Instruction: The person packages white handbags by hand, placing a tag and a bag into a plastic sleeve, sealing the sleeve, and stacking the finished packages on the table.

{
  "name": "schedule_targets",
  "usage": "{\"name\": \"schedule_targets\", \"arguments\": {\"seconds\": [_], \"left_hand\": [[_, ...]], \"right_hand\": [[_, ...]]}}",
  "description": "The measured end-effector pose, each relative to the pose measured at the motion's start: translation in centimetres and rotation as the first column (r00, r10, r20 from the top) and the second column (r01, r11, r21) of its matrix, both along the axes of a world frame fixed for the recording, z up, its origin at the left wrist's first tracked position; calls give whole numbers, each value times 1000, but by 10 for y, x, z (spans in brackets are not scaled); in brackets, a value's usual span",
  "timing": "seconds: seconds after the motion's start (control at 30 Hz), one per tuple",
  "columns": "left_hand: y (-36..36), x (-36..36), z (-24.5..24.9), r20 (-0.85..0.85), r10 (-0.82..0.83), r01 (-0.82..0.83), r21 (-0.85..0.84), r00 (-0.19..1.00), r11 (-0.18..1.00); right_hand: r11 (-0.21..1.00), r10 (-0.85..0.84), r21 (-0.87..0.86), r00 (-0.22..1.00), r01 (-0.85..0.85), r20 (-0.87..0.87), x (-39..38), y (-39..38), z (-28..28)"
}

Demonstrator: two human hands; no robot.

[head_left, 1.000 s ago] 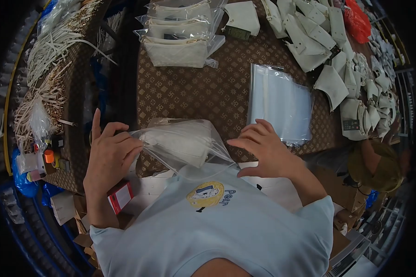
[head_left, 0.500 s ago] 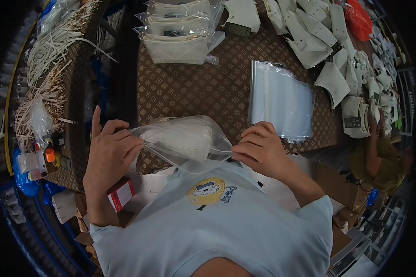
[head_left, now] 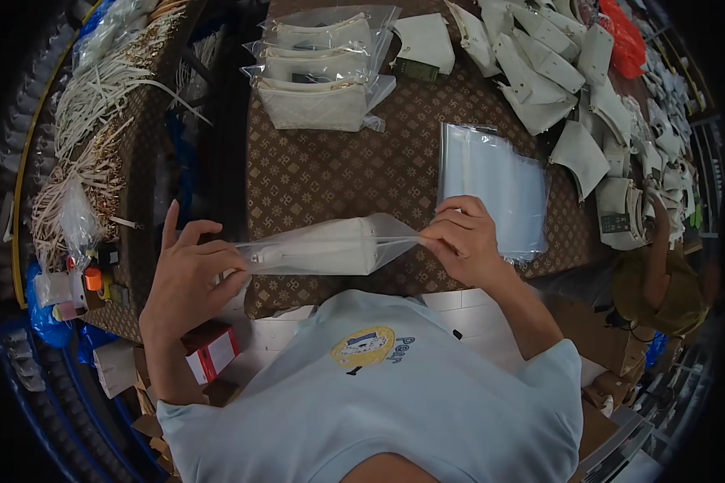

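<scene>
1. The left hand (head_left: 189, 274) pinches the left end of a clear plastic bag (head_left: 396, 235) between thumb and fingers, its outermost finger stretched away from the body.
2. The right hand (head_left: 469, 245) pinches the bag's right end, fingers curled, so the bag is drawn out sideways between both hands.
3. Inside the bag lies a white pouch (head_left: 338, 248), at the near part of a table (head_left: 338, 177) covered in brown patterned cloth, just in front of the person's light blue shirt (head_left: 459, 394).
4. Beyond the right hand lies a stack of flat clear bags (head_left: 491, 185).
5. At the far left of the table, bagged white pouches (head_left: 314, 106) stand in an overlapping row.
6. At the far right is a heap of loose white pouches (head_left: 540, 72); a co-worker's arm (head_left: 660, 253) reaches towards its near side.
</scene>
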State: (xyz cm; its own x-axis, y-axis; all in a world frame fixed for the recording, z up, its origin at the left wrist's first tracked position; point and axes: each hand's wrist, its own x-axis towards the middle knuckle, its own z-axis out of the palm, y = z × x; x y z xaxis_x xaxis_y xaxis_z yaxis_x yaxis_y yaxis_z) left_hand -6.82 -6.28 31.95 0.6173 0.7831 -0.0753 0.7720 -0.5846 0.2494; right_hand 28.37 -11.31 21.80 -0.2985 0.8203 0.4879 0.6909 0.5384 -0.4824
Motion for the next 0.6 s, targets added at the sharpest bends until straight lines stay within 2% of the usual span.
{"name": "schedule_targets", "arguments": {"seconds": [0.07, 0.2, 0.3, 0.37, 0.43, 0.5, 0.6], "left_hand": [[2, 0, -1, 24, 37, -36, -52, 999, 998], [6, 6, 3, -24, 75, -75, -36, 997, 997], [-1, 39, 5, -16, 137, -136, 57, 990, 989], [-12, 87, -6, 192, 31, -92, 318, 981, 944], [-22, 133, -28, 314, -82, 8, 231, 946, 973], [-17, 152, -55, 302, -124, 50, 241, 945, 969], [-15, 158, -66, 307, -176, 98, 253, 935, 963]], "right_hand": [[999, 22, -26, 999, -23, -42, -3, 3, 1], [998, 62, -1, 995, -62, -76, -9, 12, 4], [998, 64, -2, 997, -64, -34, -5, 14, 4], [998, 60, 10, 998, -60, -35, -7, 13, 3], [998, 66, 22, 998, -66, -4, -10, 13, 7], [997, 66, 28, 997, -67, 28, -11, 13, 9], [999, 30, 40, 999, -31, 33, -6, 12, 9]]}}
